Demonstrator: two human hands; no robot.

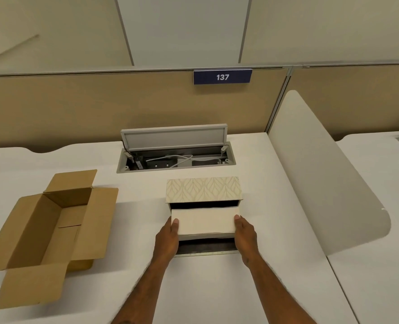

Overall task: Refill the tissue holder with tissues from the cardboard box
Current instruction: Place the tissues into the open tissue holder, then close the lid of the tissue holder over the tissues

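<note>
A cream stack of tissues (205,221) is held between both hands, just above the open tissue holder. My left hand (168,239) grips its left end and my right hand (245,235) grips its right end. The tissue holder (203,247) shows a dark inside below the stack, and its leaf-patterned lid (204,189) stands open behind. The brown cardboard box (46,230) sits to the left with its flaps spread, and I see nothing inside it.
An open cable hatch (176,157) with wires lies in the white desk (217,288) behind the holder. A curved white divider (322,178) stands to the right. A beige partition with a sign reading 137 (222,77) closes the back.
</note>
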